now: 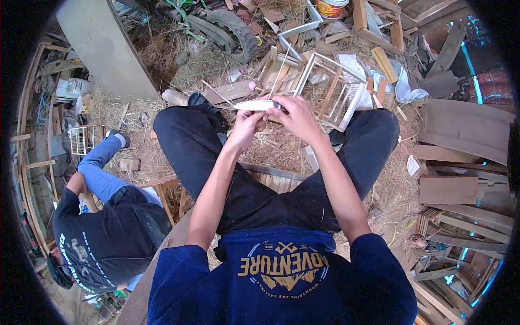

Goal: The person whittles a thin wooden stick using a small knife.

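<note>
A knife (253,105) with a broad pale blade lies crosswise between my hands, its tip pointing left. My right hand (296,115) is closed around its dark handle. Just below the blade, my left hand (248,127) is closed, with fingertips pinched near the blade's lower edge. A thin light stick (279,73) rises from behind the blade near my right fingers; its lower end is hidden, so I cannot make out which fingers hold it.
A white-framed slatted cage (352,100) and wood scraps lie beyond my hands on straw. A tyre (238,35) stands farther back. At the left, a co-worker (114,233) sits bent over. Boards (449,189) are piled at the right.
</note>
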### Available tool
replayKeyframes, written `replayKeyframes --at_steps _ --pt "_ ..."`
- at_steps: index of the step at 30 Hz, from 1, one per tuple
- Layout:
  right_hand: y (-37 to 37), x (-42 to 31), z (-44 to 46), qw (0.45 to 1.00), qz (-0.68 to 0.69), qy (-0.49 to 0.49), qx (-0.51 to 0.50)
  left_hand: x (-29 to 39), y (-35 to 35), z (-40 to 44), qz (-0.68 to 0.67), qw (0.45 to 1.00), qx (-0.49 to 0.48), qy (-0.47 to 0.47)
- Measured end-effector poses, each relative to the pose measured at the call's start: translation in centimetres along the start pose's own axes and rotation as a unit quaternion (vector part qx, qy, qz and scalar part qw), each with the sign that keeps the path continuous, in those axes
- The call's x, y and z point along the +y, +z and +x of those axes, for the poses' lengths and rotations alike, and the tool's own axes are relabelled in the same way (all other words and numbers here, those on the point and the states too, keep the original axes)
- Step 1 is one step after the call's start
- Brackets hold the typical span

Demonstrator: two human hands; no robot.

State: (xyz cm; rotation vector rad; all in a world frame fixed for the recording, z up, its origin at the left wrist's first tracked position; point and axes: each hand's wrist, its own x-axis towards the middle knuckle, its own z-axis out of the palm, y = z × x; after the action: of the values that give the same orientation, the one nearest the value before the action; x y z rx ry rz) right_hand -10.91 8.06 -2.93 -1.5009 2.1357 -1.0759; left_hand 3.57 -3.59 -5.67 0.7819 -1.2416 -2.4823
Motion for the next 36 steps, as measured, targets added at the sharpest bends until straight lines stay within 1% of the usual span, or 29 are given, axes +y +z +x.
replayKeyframes --at_steps 4,7,9,12,15,16,19,22,23,25,26,27,28,29,30,31,32,33,34,35,36 --pt "-0.3 0.6 0.2 0.998 -0.021 -0.051 0.038 0.6 0.4 0.0 0.025 1.0 -0.009 -0.007" --pt "-1.2 0.9 0.0 0.999 -0.016 -0.022 0.033 0.3 0.1 -0.2 0.026 0.999 -0.031 -0.006" --pt "-1.8 1.0 0.0 0.998 -0.038 -0.002 0.051 0.4 -0.1 -0.1 0.028 0.998 -0.052 -0.012" --pt "-2.6 1.7 0.4 0.997 -0.053 0.003 0.059 1.2 0.9 -0.6 0.009 0.999 -0.046 -0.005" --pt "-2.1 1.1 -0.1 0.996 -0.055 0.015 0.067 0.2 0.6 -0.3 0.024 0.999 -0.012 0.027" --pt "-1.8 0.7 -0.2 0.996 -0.055 0.023 0.071 0.1 0.2 -0.3 0.036 0.999 -0.024 0.026" --pt "-0.5 0.4 -0.2 0.997 -0.031 -0.055 0.054 -0.3 -1.0 -0.5 0.057 0.997 -0.047 0.016" --pt "-2.3 -0.2 0.3 0.999 -0.024 0.042 -0.012 -0.5 -0.4 -0.8 0.031 0.999 -0.034 0.0" --pt "-2.4 1.5 0.6 0.998 -0.049 -0.006 0.036 0.1 0.3 -0.9 0.012 1.0 -0.021 -0.005" --pt "-1.5 1.2 0.4 0.998 -0.042 0.019 0.052 0.3 0.6 -0.6 -0.01 1.0 -0.004 -0.004" --pt "-1.1 1.1 0.3 0.997 -0.04 0.03 0.06 -0.4 -0.1 -0.5 0.004 1.0 -0.023 -0.005" --pt "-0.6 1.0 0.2 0.999 -0.028 0.015 0.042 -0.5 -0.7 -0.4 0.018 0.999 -0.042 -0.005" --pt "-0.7 1.2 0.1 0.998 -0.042 -0.015 0.054 -0.8 -1.1 -0.4 0.035 0.997 -0.062 -0.005" --pt "-0.8 1.4 0.0 0.995 -0.054 -0.043 0.066 -1.3 -1.3 -0.5 0.044 0.998 -0.053 -0.002" --pt "-0.9 1.5 -0.1 0.992 -0.065 -0.071 0.076 -0.4 -0.5 -0.9 0.027 0.999 -0.036 -0.004" --pt "-2.0 2.2 0.4 0.993 -0.094 -0.01 0.072 0.6 0.3 -1.2 0.008 1.0 -0.018 -0.004" --pt "-2.0 2.5 0.7 0.992 -0.088 0.001 0.086 1.0 0.7 -1.4 -0.011 1.0 0.0 -0.003" --pt "-2.1 2.1 1.0 0.991 -0.083 0.014 0.1 0.7 0.4 -0.8 -0.012 1.0 -0.001 0.01" --pt "-2.3 1.7 1.1 0.99 -0.078 0.028 0.114 0.4 0.1 -0.8 0.001 1.0 -0.009 0.002" --pt "-2.2 0.9 0.6 0.989 -0.093 0.109 0.044 0.2 -0.2 -0.7 0.014 1.0 -0.018 -0.005" --pt "-1.7 0.6 0.3 0.995 -0.085 0.025 0.046 -0.2 -0.7 -0.5 0.027 0.999 -0.028 -0.013"
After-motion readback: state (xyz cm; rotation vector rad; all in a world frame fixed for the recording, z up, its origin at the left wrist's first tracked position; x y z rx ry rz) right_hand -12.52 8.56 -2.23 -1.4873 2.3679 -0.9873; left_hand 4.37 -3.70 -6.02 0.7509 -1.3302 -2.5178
